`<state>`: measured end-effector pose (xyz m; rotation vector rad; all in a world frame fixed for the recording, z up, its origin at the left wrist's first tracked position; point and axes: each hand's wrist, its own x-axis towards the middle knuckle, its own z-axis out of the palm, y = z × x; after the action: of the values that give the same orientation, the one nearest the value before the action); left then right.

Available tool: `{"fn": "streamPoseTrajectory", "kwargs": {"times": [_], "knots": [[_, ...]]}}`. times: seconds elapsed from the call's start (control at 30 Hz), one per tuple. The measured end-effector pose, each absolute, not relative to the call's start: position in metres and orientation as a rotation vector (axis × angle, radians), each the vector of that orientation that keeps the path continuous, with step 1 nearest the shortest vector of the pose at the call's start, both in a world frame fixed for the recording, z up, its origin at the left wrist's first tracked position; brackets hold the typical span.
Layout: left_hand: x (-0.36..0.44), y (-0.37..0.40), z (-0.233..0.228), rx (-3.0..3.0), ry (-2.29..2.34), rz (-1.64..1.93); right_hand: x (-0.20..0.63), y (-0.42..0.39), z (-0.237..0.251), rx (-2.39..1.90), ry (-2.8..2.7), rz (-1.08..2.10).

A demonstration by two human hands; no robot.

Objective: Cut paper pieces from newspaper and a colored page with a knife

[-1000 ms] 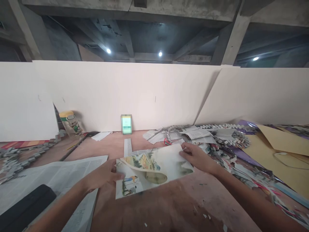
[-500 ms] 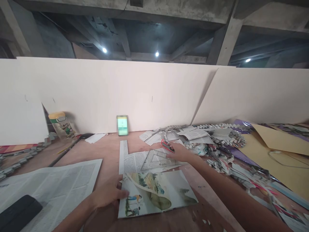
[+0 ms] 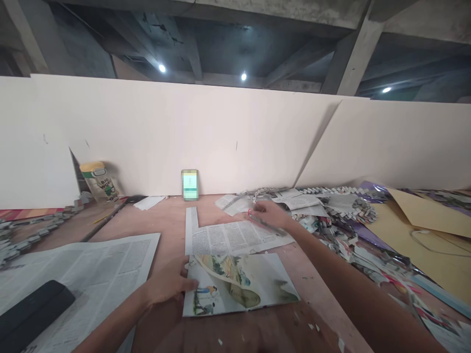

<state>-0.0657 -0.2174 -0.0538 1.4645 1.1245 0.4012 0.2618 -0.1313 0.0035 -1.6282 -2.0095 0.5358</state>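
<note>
My left hand (image 3: pixel 171 288) presses on the left edge of an illustrated colour page (image 3: pixel 257 287) that lies on the reddish tabletop, its middle curled up into a loose roll. My right hand (image 3: pixel 271 214) reaches past it, over the far right corner of an L-shaped newspaper cutting (image 3: pixel 228 236). Its fingers are closed on a thin clear set square (image 3: pixel 270 227) seen nearly edge-on, with a small red item (image 3: pixel 250 214) at the fingertips. The set square is raised off the cutting.
A large newspaper sheet (image 3: pixel 91 264) and a black flat object (image 3: pixel 31 314) lie at the left. A phone (image 3: pixel 190 185) and a printed cup (image 3: pixel 99 180) lean on the white back board. Folded paper strips (image 3: pixel 349 211) and brown card (image 3: pixel 430 215) crowd the right.
My right hand let go of the colour page, reached to the set square on the newspaper cutting and lifted it. The page now lies flat, with my left hand still on its edge.
</note>
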Motion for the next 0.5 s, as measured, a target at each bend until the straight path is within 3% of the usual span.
{"fn": "streamPoseTrajectory", "kwargs": {"times": [0.13,0.17,0.23,0.33,0.4,0.5], "knots": [[-0.064,-0.219,-0.052,1.442,1.158,0.424,0.251,-0.174,0.005,-1.518,-1.804,0.772],[-0.064,-0.22,-0.051,1.424,1.164,0.428,0.242,-0.188,-0.002,-1.481,-1.77,0.902],[-0.062,-0.222,-0.049,1.387,1.168,0.433,0.221,-0.213,-0.023,-1.313,-1.467,1.459],[-0.061,-0.224,-0.045,1.34,1.2,0.453,0.194,-0.239,-0.047,-1.22,-1.35,1.767],[-0.063,-0.225,-0.044,1.342,1.24,0.451,0.189,-0.246,-0.05,-1.417,-1.609,1.698],[-0.067,-0.228,-0.04,1.498,1.316,0.375,0.199,-0.245,-0.04,-1.714,-2.05,1.013]]}}
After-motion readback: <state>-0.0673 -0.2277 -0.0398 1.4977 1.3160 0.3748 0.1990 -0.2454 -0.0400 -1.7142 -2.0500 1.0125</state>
